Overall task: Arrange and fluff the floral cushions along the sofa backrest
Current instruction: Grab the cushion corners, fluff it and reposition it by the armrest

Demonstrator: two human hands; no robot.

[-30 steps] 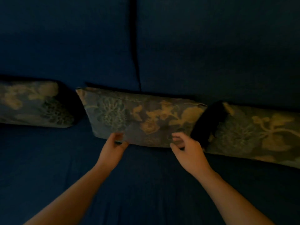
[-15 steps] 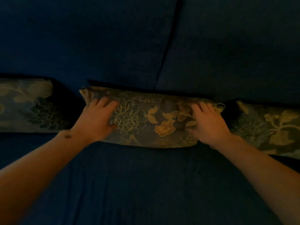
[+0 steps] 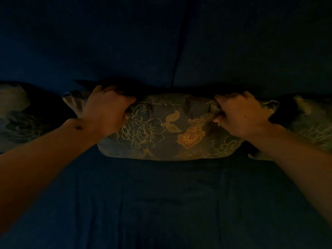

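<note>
The middle floral cushion (image 3: pixel 172 130), grey with yellow and orange flowers, lies on the dark blue sofa seat against the backrest (image 3: pixel 125 42). My left hand (image 3: pixel 106 108) grips its upper left part, fingers curled over the top edge. My right hand (image 3: pixel 240 114) is clenched on the fabric near the upper right corner, bunching it. A second floral cushion (image 3: pixel 16 115) sits at the far left, partly cut off. A third floral cushion (image 3: pixel 312 123) lies at the right edge, partly behind my right forearm.
The blue seat (image 3: pixel 161 203) stretches toward me below the cushions. A vertical seam (image 3: pixel 179 51) splits the backrest into two panels above the middle cushion. The room is dim and the far edges are hard to make out.
My hands went from the cushion's lower edge, to flat on its face, to gripping its top. The view has closed in on the middle cushion.
</note>
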